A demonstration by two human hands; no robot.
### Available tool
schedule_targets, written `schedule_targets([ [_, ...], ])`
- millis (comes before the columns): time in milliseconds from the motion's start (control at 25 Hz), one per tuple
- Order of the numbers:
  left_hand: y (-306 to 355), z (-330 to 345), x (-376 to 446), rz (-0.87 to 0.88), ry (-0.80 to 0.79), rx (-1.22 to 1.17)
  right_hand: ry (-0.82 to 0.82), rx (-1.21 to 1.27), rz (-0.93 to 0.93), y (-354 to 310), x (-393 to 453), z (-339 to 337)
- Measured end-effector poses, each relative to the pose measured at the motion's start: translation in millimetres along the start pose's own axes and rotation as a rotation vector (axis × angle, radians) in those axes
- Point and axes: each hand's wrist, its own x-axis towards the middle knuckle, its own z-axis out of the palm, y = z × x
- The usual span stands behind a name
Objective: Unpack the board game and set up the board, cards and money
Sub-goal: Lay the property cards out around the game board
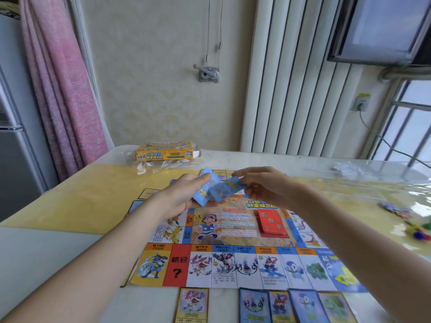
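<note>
Board game set-up, mid-task. The stack of blue cards is held above the far half of the board, gripped in the left hand with the thumb lying across its top face. The right hand pinches a single blue card by its right end, and this card overlaps the stack. The single card's long axis runs from lower left to upper right as seen from the near edge, its free end pointing down toward the left hand; the stack stands steeper, its long axis tipped nearly toward the far wall. Both are blurred, so the printing cannot be read.

Done, by the look of it: the board lies unfolded and flat on the table; a red pile of cards rests on the right side of the board's central picture; property cards lie in a row just beside the near edge of the board, several of them below squares with matching figures, and one yellow-bordered card lies apart to the left.

Left to do, as a judgement: the blue cards are not yet put down, gaps remain in the near row, and no laid-out money can be made out.

Outward: the yellow game box lies on clear wrapping at the far edge of the table, well apart from the board. Small coloured pieces lie at the right edge; their kind cannot be told.
</note>
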Motion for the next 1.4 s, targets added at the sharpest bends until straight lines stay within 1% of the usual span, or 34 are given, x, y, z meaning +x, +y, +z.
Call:
schedule_targets([
  [80, 2.3, 11.7, 1.1, 0.018, -0.01, 0.143, 0.033, 0.088, 0.048, -2.9, -8.2, -14.6],
  [160, 4.0, 24.7, -3.0, 0.037, -0.073, 0.213, 0.034, 0.109, 0.097, -3.8, -14.9, -19.0],
  [280, 8.4, 37.9, -9.7, 0.048, -0.186, 0.169, 0.021, 0.225, 0.123, -5.3, -22.6, -19.4],
  [360, 10.0, 39.3, -12.3, 0.036, -0.204, 0.129, 0.009, 0.283, 0.092, -6.7, -25.8, -22.0],
  [400, 11.0, 39.5, -13.2, 0.026, -0.206, 0.105, 0.002, 0.255, 0.066, -6.9, -26.6, -23.2],
  [560, 14.9, 42.9, -16.4, 0.03, -0.186, -0.028, 0.079, -0.122, -0.011, -8.7, -29.3, -23.8],
  [720, 16.7, 41.5, -21.7, -0.007, -0.197, -0.011, 0.076, -0.288, -0.062, -13.3, -37.1, -25.2],
  [800, 15.6, 40.5, -24.2, -0.001, -0.194, 0.03, 0.073, -0.309, -0.072, -13.4, -38.9, -26.0],
  [1000, 13.7, 34.3, -25.8, 0.016, -0.121, 0.069, 0.009, -0.177, -0.1, -12.2, -38.0, -24.0],
  [1120, 17.9, 27.4, -26.2, 0.052, -0.026, 0.097, -0.046, -0.21, -0.136, -14.1, -32.6, -14.3],
  [1240, 23.5, 9.7, -26.1, 0.107, 0.091, 0.052, -0.052, -0.237, -0.148, -19.5, -18.6, 9.5],
  [1320, 26.0, -7.5, -24.8, 0.121, 0.167, 0.064, -0.044, -0.175, -0.193, -19.1, -5.4, 30.7],
  [1400, 27.9, -25.7, -21.3, 0.139, 0.268, 0.092, 0.031, -0.083, -0.246, -18.2, 11.6, 51.1],
])
